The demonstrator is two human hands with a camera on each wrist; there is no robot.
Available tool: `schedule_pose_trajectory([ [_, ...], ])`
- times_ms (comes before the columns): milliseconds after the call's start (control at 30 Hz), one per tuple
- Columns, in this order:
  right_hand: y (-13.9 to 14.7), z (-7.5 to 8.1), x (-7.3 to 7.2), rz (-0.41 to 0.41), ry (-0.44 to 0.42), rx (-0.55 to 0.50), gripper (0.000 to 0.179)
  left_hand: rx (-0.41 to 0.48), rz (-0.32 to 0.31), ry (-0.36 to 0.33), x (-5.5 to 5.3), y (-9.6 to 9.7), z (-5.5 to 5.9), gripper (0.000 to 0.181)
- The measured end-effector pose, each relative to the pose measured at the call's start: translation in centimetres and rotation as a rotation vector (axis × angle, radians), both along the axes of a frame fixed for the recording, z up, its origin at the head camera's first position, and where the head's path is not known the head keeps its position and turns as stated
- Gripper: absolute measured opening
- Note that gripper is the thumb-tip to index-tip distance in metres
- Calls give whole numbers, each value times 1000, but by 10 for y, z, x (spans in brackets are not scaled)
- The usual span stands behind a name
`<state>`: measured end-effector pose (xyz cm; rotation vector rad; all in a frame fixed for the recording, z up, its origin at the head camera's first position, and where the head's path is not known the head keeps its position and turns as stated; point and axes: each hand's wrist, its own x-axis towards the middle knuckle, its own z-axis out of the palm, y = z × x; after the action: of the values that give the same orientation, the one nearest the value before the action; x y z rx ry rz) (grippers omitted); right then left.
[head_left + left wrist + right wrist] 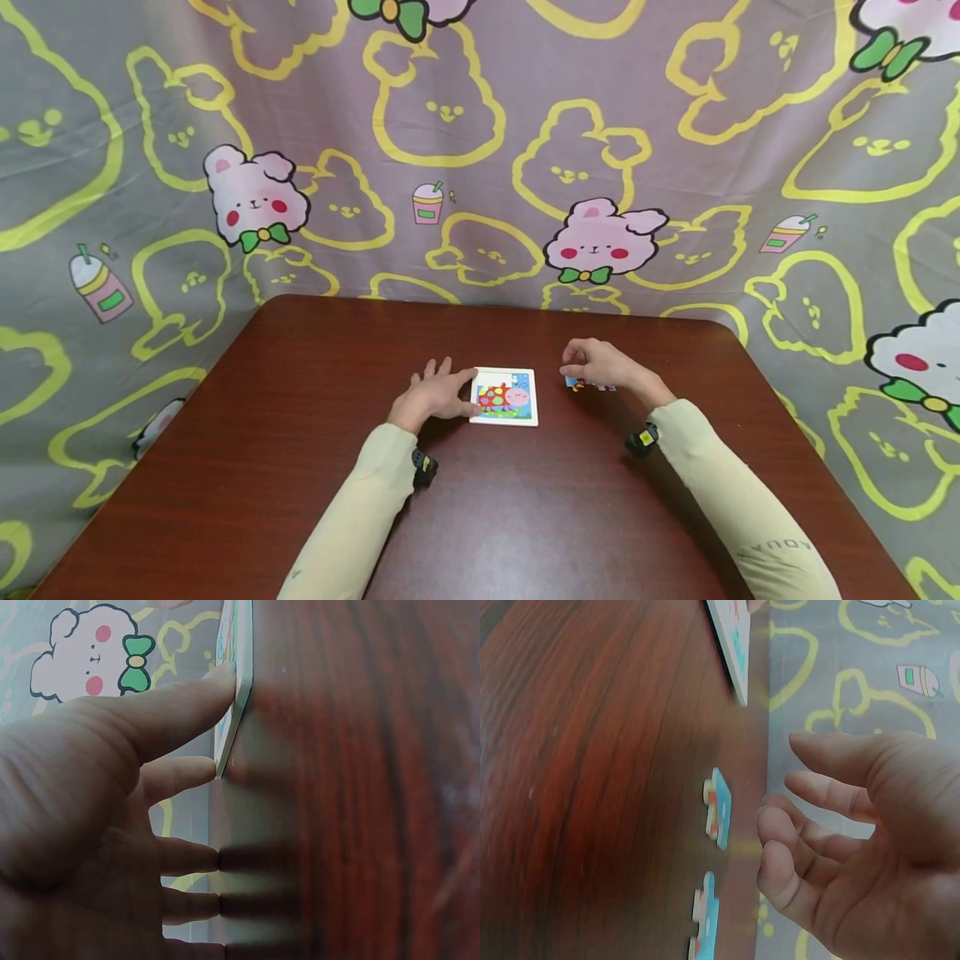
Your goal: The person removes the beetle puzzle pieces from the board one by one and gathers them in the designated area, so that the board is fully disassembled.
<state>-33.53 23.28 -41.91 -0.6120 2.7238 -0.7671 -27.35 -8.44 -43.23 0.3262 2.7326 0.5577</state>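
Observation:
A small white-framed jigsaw puzzle (536,402) lies on the table, its picture showing a spotted red creature with a pink face. The upper left part of its inside is bare white. My left hand (437,396) rests at the puzzle's left side, fingers spread and straight. In the left wrist view, its thumb and index finger touch the frame (244,682). My right hand (855,840) hovers with loosely bent fingers and nothing between them. Two loose puzzle pieces (720,806) lie below it; in the head view the hand partly hides these pieces (573,384).
The dark red-brown wooden table (480,508) has rounded far corners. Behind it and at both sides hangs a grey curtain (480,242) with cartoon rabbits and yellow outlines. A black wrist camera (424,468) is strapped on the left wrist, another (642,439) on the right.

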Motion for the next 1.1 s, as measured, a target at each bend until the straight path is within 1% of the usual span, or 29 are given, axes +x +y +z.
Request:
schedule_pose_trajectory([
  [200,-11,0,4,12,8,-20,31,0,0,-4,0,1,0,73],
  [333,-19,0,6,5,7,-31,34,6,-7,-3,0,1,-1,73],
  [500,-32,-3,7,8,-32,-69,32,7,-1,2,0,1,-2,74],
  [600,-38,-7,7,14,-41,-90,30,5,-1,1,0,0,-2,74],
  [767,-45,-13,6,54,-41,-120,29,1,-2,2,0,0,-2,74],
  [967,-53,-18,4,92,-54,-105,28,4,11,-2,1,-1,-3,74],
  [1100,-59,-19,3,85,-72,-77,28,13,21,-8,2,-2,-3,74],
])
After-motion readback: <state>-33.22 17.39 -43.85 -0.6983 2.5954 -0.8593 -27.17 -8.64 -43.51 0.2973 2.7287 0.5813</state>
